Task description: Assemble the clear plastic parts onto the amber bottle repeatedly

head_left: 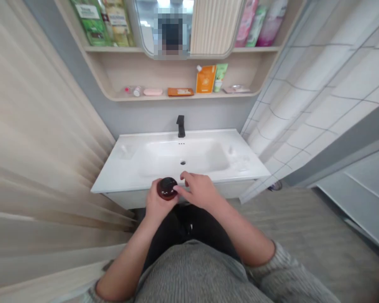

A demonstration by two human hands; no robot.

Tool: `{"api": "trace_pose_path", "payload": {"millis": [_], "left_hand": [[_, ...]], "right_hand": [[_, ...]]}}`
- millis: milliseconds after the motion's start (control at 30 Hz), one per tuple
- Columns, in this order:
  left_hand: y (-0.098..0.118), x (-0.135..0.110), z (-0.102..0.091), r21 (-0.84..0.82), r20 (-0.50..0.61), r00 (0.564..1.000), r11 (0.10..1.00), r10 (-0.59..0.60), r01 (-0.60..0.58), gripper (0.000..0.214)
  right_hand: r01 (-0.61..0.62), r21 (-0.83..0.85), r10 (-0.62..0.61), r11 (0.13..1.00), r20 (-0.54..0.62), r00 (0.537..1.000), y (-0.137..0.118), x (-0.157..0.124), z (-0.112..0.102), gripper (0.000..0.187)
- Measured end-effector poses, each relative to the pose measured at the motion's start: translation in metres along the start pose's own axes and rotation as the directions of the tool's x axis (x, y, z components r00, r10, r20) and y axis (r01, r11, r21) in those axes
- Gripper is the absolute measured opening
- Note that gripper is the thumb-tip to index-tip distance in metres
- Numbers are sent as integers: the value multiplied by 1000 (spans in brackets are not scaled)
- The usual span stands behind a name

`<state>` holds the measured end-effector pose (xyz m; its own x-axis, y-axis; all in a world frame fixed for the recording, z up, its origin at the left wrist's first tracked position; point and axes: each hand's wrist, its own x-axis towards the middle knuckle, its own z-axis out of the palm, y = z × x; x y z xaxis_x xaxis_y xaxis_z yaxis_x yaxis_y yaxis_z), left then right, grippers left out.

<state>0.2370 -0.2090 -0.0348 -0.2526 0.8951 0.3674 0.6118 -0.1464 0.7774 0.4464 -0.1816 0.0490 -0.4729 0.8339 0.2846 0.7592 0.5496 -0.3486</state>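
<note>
My left hand is wrapped round a dark brown jar with a shiny black lid. The jar is held upright in front of the sink's near edge, and its lower part is hidden by my fingers. My right hand is just right of the jar, thumb and fingers spread apart. Its thumb tip is at the lid's right edge; whether it touches the lid is hard to tell.
Beyond my hands lies a white sink with a black faucet. Above it a shelf carries an orange pouch, a green tube and small packages. Curtains hang on both sides.
</note>
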Motion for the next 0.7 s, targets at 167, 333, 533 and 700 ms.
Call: {"api": "trace_pose_path", "payload": {"millis": [167,333,533,700], "left_hand": [[33,-30,9,72,117,993,997,9,-17,69],[37,-28,1,56,147,989,998,22,-30,65],[38,-28,-7,-236,293,938,965,184,-116,66],[37,-30,-10,-159,307,943,984,130,-84,68]], "right_hand": [[-6,-236,32,972,108,994,-50,18,-27,62],[49,-295,3,954,174,985,-49,17,-37,69],[436,-15,-418,900,252,873,-28,12,-60,33],[440,210,-482,873,231,845,-20,0,-84,20]]}}
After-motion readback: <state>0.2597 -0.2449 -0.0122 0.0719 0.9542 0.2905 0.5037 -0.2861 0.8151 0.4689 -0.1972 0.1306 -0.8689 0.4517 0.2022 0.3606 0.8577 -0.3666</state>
